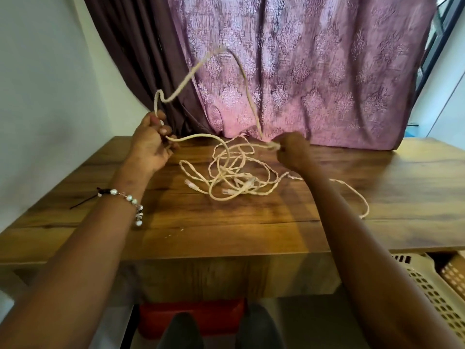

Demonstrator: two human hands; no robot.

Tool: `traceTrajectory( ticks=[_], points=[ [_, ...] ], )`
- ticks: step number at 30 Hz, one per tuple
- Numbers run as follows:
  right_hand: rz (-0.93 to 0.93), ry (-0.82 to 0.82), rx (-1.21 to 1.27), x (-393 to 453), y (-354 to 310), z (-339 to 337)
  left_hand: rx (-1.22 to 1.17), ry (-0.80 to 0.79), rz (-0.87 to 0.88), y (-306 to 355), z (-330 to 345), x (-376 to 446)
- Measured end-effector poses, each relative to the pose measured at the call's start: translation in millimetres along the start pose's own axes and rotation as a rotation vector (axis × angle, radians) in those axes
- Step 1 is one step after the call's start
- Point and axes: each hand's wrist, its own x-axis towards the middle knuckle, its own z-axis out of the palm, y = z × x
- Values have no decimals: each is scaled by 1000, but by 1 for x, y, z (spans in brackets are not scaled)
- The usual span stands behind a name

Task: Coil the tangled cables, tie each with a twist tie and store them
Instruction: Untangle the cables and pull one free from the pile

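A tangle of cream-coloured cables (pixel 234 172) with clear plug ends lies on the wooden table (pixel 251 230), toward the back middle. My left hand (pixel 151 144) is shut on one strand at the left, above the table. My right hand (pixel 292 152) pinches the same cable at the right of the pile. Between the two hands the cable rises in a tall blurred loop (pixel 226 61) in front of the curtain. One strand (pixel 357 197) trails off to the right, under my right forearm. A black twist tie (pixel 83 201) lies on the table by my left wrist.
A pink patterned curtain (pixel 314 71) and a dark brown curtain (pixel 141 59) hang just behind the table. Cream perforated baskets (pixel 432 285) stand on the floor at the lower right. A red bin (pixel 191 316) sits under the table near my feet.
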Motion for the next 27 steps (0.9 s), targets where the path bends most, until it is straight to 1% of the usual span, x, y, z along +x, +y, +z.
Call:
traceTrajectory(
  ticks=[1,2,3,4,6,7,10,12,14,16,19,20,22,24,25,27],
  points=[
    [-66,-17,206,-2,-13,-1,0,12,-6,-3,4,-1],
    [-146,-83,363,-7,-26,-3,-10,33,-18,-5,8,-2],
    [-220,-176,446,-12,-34,-1,-27,60,-35,-8,11,-3],
    [-272,-268,506,-17,-41,3,-47,93,-54,-9,13,-4],
    [-256,-426,611,-25,-48,11,-90,151,-78,-10,14,-5],
    [-253,-475,638,-28,-50,14,-108,170,-83,-11,13,-6],
    [-257,-509,632,-31,-54,22,-144,211,-93,-10,14,-8],
    [-252,-498,626,-32,-57,24,-169,235,-114,-8,13,-9],
    [-226,-492,720,-33,-61,23,-143,250,-137,-6,13,-9],
    [-236,-446,839,-30,-62,20,-36,246,-144,-8,12,-8],
    [-299,-382,930,-24,-73,14,120,241,-124,-13,14,-6],
    [-297,-371,978,-22,-77,12,165,244,-116,-15,15,-6],
    [-234,-261,1002,-15,-84,8,252,234,-91,-15,17,-5],
    [-90,-99,1020,-3,-86,5,365,180,-54,-15,21,-8],
    [-28,-36,1043,2,-87,2,437,129,-34,-15,24,-11],
    [32,48,1068,12,-91,-8,566,-22,10,-14,33,-19]
  ],
)
